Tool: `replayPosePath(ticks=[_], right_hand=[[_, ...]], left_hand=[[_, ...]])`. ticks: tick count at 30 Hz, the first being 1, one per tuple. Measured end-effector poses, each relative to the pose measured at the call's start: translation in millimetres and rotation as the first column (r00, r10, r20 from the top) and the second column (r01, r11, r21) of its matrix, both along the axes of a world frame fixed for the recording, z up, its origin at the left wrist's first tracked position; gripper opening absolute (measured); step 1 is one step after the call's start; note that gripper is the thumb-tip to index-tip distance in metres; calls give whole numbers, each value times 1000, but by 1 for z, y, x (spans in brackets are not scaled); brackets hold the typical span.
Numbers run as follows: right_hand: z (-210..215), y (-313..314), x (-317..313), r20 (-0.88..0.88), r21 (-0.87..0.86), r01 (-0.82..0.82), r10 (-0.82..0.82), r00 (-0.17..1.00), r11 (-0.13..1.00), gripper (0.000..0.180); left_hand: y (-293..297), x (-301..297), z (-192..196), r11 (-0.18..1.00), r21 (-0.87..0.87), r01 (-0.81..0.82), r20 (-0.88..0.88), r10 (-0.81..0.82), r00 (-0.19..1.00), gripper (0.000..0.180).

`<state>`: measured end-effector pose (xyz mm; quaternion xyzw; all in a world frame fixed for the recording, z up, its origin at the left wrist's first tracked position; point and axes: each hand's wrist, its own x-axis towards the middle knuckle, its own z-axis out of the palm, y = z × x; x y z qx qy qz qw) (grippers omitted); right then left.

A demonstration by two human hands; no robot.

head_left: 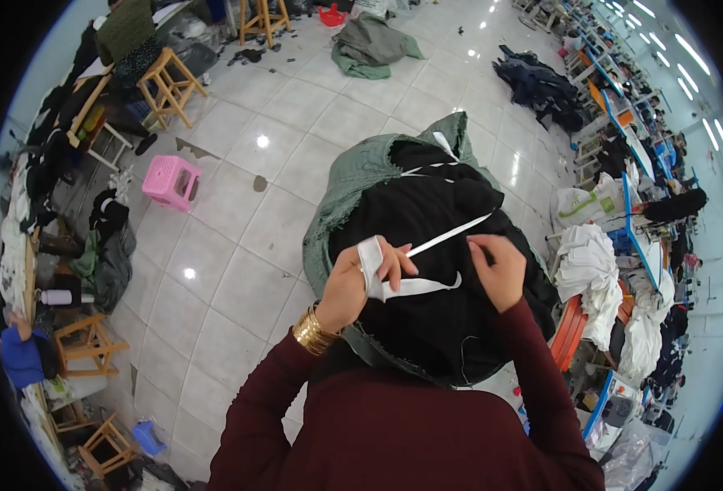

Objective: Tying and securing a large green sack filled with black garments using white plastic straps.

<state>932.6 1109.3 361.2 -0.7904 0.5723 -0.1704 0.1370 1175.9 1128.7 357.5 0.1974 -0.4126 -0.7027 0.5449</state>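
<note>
A white fabric strip ran taut between the left hand and right hand, its loose end looped below. It lay across a bunched black garment with a grey-green lining.

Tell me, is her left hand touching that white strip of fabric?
Touching. The head view shows the left hand with its fingers closed around the white strip, which loops out past them over the black garment.

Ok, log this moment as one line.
left hand: holds white strap | right hand: pinches black garment | garment: bunched in green-lined bundle at chest | floor: pink stool
</note>
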Motion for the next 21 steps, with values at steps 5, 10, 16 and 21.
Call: replayPosePath(ticks=[5,10,16,21], right_hand=[[42,8,80,361,170,-436,356,862,884,27],[53,-27,100,584,566,-582,214,783,584,21],[51,-66,130,850,441,-576,-114,514,688,18],[35,-68,154,740,505,-543,-13,672,671,21]], left_hand=[[7,20,11,999,-20,-47,-119,45,992,34],[7,52,-5,965,190,-183,37,179,983,42],[-19,68,-41,881,208,-425,-6,436,900,33],[-28,54,-161,867,-347,-359,912,401,85,42]])
